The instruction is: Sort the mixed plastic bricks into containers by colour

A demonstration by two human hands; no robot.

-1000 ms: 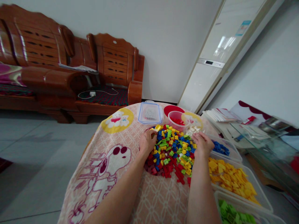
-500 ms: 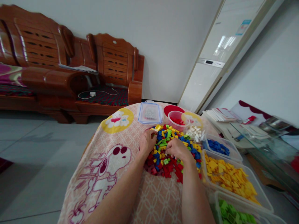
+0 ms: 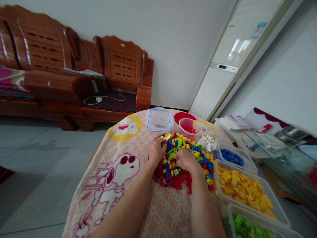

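Green blocks (image 3: 250, 228) are found in a clear bin (image 3: 229, 215), cut off by the lower edge of your view, to the right of your right forearm. Pink patterned cloth (image 3: 165, 208) covers the table beneath both forearms. Beyond the green lot, on your right, yellow blocks (image 3: 245, 191) lie heaped in a wider clear bin.

Directly ahead of you is the mixed pile (image 3: 172, 162) of red, blue, yellow and green blocks, spread on the cloth, its near edge mostly red. Your right hand (image 3: 185, 160) is in the middle of it, back upward, fingers bent down; the fingertips are hidden, so whether you grasp a block cannot be determined. Your left hand (image 3: 157, 152) is at the pile's left edge, fingers curled; whether it grips anything cannot be told either.

Blue blocks (image 3: 232, 157) sit in a third bin, just beyond the yellow one. White blocks (image 3: 207, 142) form a small loose heap at the pile's far right edge. Further off, a round tub (image 3: 192, 136) contains red blocks (image 3: 188, 129), with a blue-edged clear lid (image 3: 160, 120) to its left. Past the table you have a wooden chair (image 3: 123, 66) and a tall white air conditioner (image 3: 218, 79)
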